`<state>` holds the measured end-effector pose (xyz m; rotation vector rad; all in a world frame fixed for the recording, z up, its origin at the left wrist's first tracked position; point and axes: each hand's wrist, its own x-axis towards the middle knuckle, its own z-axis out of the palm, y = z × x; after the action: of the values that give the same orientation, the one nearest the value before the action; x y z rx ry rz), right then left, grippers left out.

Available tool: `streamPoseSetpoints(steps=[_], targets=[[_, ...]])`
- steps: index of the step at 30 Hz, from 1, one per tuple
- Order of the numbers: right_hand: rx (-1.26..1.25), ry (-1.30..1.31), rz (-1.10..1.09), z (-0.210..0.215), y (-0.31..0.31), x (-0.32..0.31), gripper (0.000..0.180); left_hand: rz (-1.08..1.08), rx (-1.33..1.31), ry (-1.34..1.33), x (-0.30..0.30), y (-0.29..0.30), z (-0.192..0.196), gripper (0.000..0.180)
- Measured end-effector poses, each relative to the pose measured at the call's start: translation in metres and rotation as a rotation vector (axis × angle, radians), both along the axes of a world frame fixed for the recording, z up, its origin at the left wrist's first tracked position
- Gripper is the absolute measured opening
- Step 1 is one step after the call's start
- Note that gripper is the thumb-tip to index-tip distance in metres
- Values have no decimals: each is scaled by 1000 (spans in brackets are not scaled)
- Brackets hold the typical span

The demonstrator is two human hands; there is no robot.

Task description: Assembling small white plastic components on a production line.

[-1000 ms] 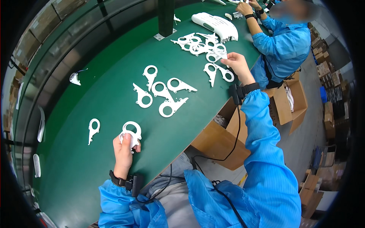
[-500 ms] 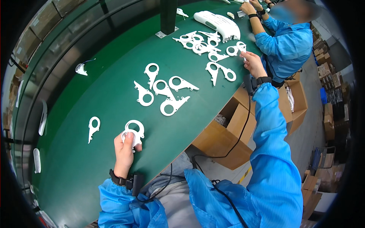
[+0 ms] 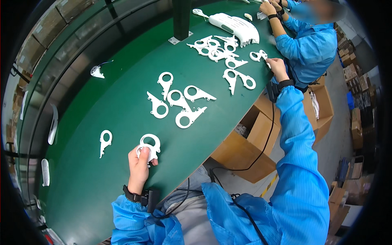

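My left hand [image 3: 139,165] is closed on white plastic ring parts [image 3: 151,141], which look like two overlapping pieces, held just above the green table. At the table's right edge, my right hand [image 3: 279,68] pinches the narrow end of a white ring part [image 3: 263,54]. Another ring [image 3: 254,56] lies against that piece; whether the two are joined I cannot tell. Between my hands several loose ring parts with pointed tails [image 3: 176,100] lie in a group. A single ring part [image 3: 105,141] rests left of my left hand.
A heap of similar ring parts [image 3: 216,51] lies near a white curved housing [image 3: 234,25] at the back. A dark post [image 3: 181,20] stands on the green table [image 3: 122,98]. Cardboard boxes [image 3: 249,155] sit below its edge. A person in blue [image 3: 308,49] works at right.
My right hand has drawn slightly to the right, its fingers now on the part's narrow end. My left hand keeps its hold. The whole view has shifted a little.
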<state>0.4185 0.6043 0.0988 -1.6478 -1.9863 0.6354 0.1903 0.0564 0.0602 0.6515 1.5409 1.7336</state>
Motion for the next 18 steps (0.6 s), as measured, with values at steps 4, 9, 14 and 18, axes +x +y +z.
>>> streamPoseSetpoints(steps=[4,9,14,18], targets=[[224,-52,5,3,-18,-3,35,0,-3,12,0,-6,3,40],[361,-32,366,16,-59,-29,31,2,-9,15,0,-8,3,41],[183,-66,590,10,-77,-54,33,-15,-28,75,0,-16,5,41],[148,-155,681,-2,-68,-54,27,2,-9,45,2,-18,6,40]])
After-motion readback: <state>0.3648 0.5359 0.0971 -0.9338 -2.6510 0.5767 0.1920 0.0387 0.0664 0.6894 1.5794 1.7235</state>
